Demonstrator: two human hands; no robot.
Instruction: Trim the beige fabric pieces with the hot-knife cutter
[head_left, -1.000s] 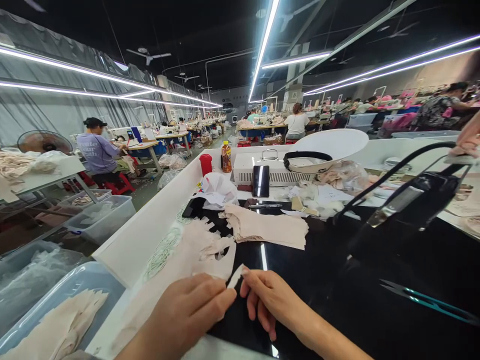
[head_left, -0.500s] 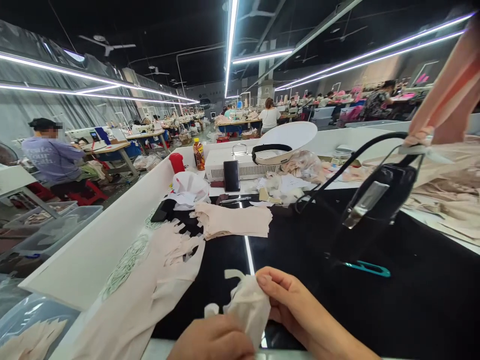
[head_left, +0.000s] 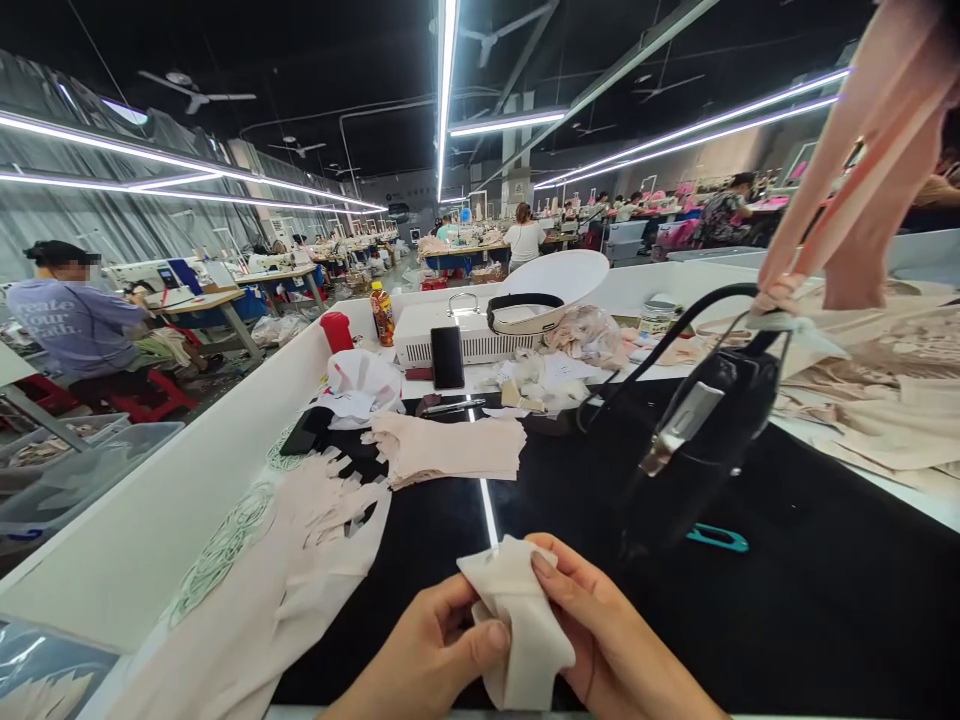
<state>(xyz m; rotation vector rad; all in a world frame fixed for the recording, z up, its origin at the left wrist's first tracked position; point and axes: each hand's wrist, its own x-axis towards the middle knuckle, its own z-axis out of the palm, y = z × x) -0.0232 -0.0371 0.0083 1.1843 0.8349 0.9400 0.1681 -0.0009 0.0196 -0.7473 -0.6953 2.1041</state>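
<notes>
Both my hands grip one small piece of cream fabric (head_left: 517, 610), close to the front edge of the black work surface. My left hand (head_left: 439, 640) pinches its left side, thumb on top. My right hand (head_left: 600, 620) has its thumb pressed on the upper right corner, with the fingers behind the cloth. The fabric hangs in folds between the hands, its lower end drooping. Beyond it lies a stack of pale pink cut pieces (head_left: 450, 447). To the left, a longer pale pink length of fabric (head_left: 240, 590) runs down the table.
A black pressing device (head_left: 705, 430) with a cable stands at right, pink strips (head_left: 847, 180) hanging above it. Nearby lies a teal snips-like tool (head_left: 718, 537). Behind are a phone (head_left: 448, 357), a white box (head_left: 480, 345) and a bottle (head_left: 382, 315). A white side wall (head_left: 172, 470) borders the left.
My left hand has shifted from below the fabric to its left edge. The cloth is now turned and spread flatter between both hands. The view has swung slightly to the right.
</notes>
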